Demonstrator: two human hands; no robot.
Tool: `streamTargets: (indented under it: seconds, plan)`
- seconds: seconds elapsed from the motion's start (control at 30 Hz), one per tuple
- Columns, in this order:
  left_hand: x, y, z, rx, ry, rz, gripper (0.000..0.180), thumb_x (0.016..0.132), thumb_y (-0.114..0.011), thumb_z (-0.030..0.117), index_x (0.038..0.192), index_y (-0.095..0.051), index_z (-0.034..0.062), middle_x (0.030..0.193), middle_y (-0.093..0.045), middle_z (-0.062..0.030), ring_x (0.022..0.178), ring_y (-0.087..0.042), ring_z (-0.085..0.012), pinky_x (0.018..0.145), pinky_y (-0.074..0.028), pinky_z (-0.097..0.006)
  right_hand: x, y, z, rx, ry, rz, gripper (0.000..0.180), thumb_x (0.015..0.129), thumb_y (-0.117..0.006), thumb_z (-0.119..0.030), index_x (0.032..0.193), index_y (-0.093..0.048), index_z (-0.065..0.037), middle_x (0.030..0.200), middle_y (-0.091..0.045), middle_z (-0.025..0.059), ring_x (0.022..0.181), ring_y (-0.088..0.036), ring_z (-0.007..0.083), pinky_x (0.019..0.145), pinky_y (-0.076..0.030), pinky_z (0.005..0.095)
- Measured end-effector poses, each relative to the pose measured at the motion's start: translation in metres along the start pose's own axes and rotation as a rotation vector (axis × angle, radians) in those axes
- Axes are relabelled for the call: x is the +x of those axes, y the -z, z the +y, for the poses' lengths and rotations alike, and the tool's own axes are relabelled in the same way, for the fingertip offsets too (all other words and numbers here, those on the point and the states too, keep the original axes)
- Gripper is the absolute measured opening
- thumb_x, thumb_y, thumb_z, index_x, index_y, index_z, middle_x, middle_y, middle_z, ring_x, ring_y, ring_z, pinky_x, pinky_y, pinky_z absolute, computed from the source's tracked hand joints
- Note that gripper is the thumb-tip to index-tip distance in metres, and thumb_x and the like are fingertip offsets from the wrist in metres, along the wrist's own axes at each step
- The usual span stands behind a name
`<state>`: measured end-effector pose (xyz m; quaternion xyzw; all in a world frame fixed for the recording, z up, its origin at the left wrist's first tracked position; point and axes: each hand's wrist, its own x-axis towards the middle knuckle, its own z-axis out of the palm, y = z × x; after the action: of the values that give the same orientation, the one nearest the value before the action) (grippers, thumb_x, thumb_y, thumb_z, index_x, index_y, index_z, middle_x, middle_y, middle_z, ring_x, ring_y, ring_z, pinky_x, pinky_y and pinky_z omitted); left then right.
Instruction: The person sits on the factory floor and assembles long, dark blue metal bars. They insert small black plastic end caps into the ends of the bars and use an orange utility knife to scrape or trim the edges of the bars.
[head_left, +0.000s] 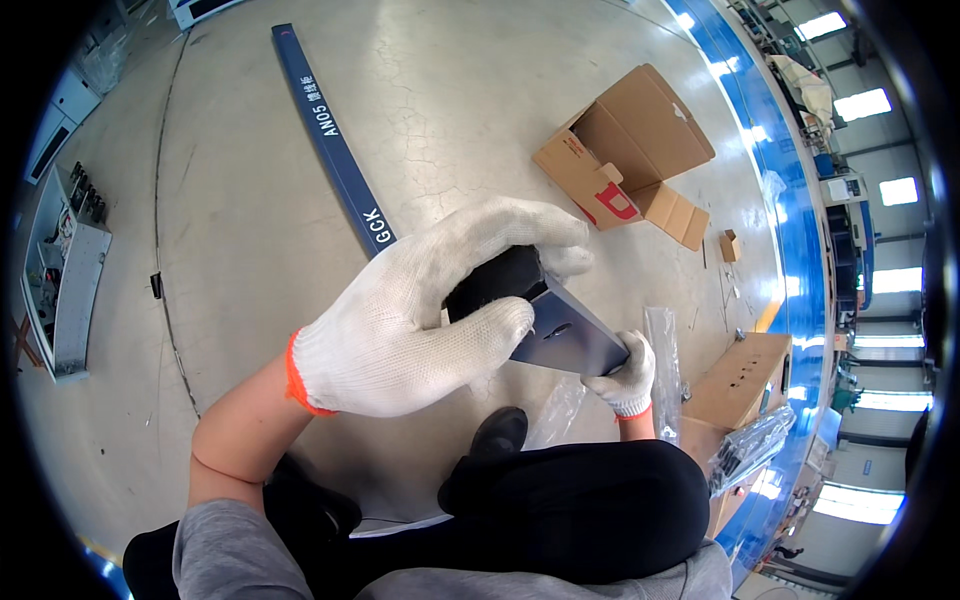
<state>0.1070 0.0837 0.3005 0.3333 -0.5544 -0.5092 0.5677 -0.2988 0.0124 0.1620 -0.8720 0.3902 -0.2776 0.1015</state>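
Setting: grey concrete workshop floor (260,230), cracked in places, with a long dark blue rail (335,140) lying across it; blue machinery runs along the right side.
Step in hand: I judge this as fitting or checking a part, since both gloved hands are on one dark metal bracket (572,335) held above my knees.
Left hand (420,320): fingers wrapped around a black piece (495,280) at the bracket's upper end, closed firmly on it.
Right hand (625,375): pinching the bracket's lower corner, closed on its edge.
Next move: I think it calls for keeping the plate steady while the black piece is seated; whether the two are already joined I cannot tell.
Open cardboard box (625,140): flaps spread, looks empty from here.
Second carton (745,375): closed, contents hidden.
Clear plastic bags (665,360): beside it, contents unclear.
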Motion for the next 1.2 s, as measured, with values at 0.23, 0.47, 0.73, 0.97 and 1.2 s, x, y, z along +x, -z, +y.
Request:
streamTargets:
  seconds: [0.23, 0.47, 0.73, 0.97, 1.2]
  plan:
    - [0.002, 0.008, -0.006, -0.059, -0.020, -0.156, 0.071, 0.083, -0.057, 0.005, 0.153, -0.052, -0.0061, 0.136, -0.070, -0.0222, 0.138, -0.064, -0.0341, 0.121, -0.048, -0.047, 0.000, 0.001, 0.001, -0.008, 0.018, 0.014, 0.056, 0.056, -0.090, -0.018, 0.103, -0.061, -0.006, 0.080, -0.060, 0.0121, 0.068, -0.060, 0.0345, 0.063, -0.049, 0.0439]
    - [0.004, 0.007, 0.004, -0.080, 0.063, -0.135, 0.073, 0.083, -0.059, 0.007, 0.155, -0.048, -0.0039, 0.129, -0.073, -0.0218, 0.130, -0.069, -0.0300, 0.115, -0.052, -0.042, -0.006, 0.002, 0.005, -0.016, -0.021, 0.035, 0.058, 0.055, -0.089, -0.016, 0.105, -0.061, -0.006, 0.083, -0.060, 0.0128, 0.072, -0.060, 0.0350, 0.065, -0.049, 0.0439]
    - [0.014, 0.043, -0.056, -0.082, 0.116, 0.540, 0.057, 0.094, -0.052, 0.010, 0.148, -0.049, -0.0076, 0.106, -0.068, -0.0144, 0.088, -0.068, -0.0199, 0.083, -0.057, -0.034, 0.015, -0.032, -0.012, -0.051, -0.050, -0.149, 0.059, 0.055, -0.087, -0.013, 0.111, -0.069, -0.006, 0.093, -0.067, 0.0159, 0.084, -0.066, 0.0398, 0.077, -0.056, 0.0491]
    - [0.021, 0.091, -0.056, -0.029, 0.375, 0.570, 0.048, 0.106, -0.041, 0.024, 0.136, -0.060, -0.0076, 0.072, -0.050, 0.0024, 0.059, -0.043, -0.0072, 0.055, -0.032, -0.025, -0.003, -0.133, -0.015, 0.021, -0.022, -0.602, 0.058, 0.073, -0.082, -0.024, 0.126, -0.069, -0.006, 0.110, -0.070, 0.0155, 0.106, -0.069, 0.0366, 0.096, -0.056, 0.0462]
    - [-0.012, 0.058, -0.180, -0.166, 0.815, 0.344, 0.040, 0.106, -0.047, 0.030, 0.126, -0.066, -0.0008, 0.075, -0.054, 0.0021, 0.057, -0.043, -0.0089, 0.052, -0.030, -0.027, -0.035, -0.217, -0.055, 0.125, 0.034, -0.744, 0.060, 0.075, -0.083, -0.031, 0.127, -0.066, -0.006, 0.117, -0.066, 0.0144, 0.116, -0.064, 0.0343, 0.101, -0.055, 0.0448]
